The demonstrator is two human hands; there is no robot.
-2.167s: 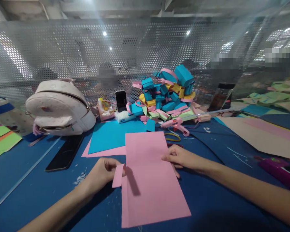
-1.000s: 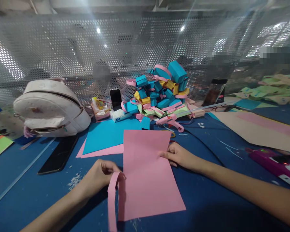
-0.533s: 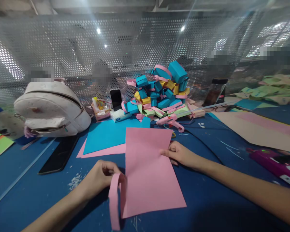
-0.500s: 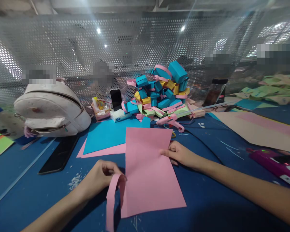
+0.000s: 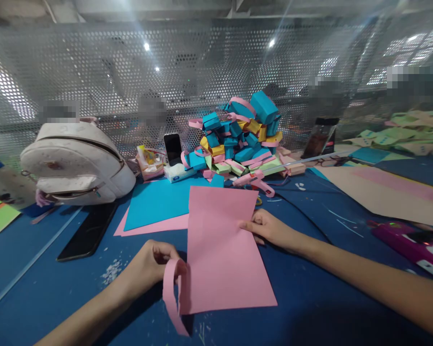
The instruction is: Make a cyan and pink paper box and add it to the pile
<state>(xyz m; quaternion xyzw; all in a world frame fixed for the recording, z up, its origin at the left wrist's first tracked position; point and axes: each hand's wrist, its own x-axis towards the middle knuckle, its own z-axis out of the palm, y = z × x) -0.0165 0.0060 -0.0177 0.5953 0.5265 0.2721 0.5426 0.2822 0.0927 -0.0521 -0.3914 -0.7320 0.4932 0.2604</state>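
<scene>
A pink sheet of paper (image 5: 223,259) lies in front of me, its lower part spread over the blue table. My left hand (image 5: 160,259) is closed in a pinch at the sheet's left edge, on a narrow pink paper strip (image 5: 170,293) that curls over and hangs down towards me. Whether the strip is still joined to the sheet under my fingers, I cannot tell. On the right edge, my right hand (image 5: 265,228) grips the sheet, thumb on top and the other fingers beneath it.
Blue paper (image 5: 159,204) lies behind my left hand, near a black phone (image 5: 88,233) and a white backpack (image 5: 75,163). A pink glue gun (image 5: 254,180) rests before a pile of folded paper pieces (image 5: 238,139). At right is a purple power strip (image 5: 411,247).
The loose end of the pink strip has swung right and up, curling closer to the sheet. The sheet's lower left corner has lifted slightly. Both hands keep their hold.
</scene>
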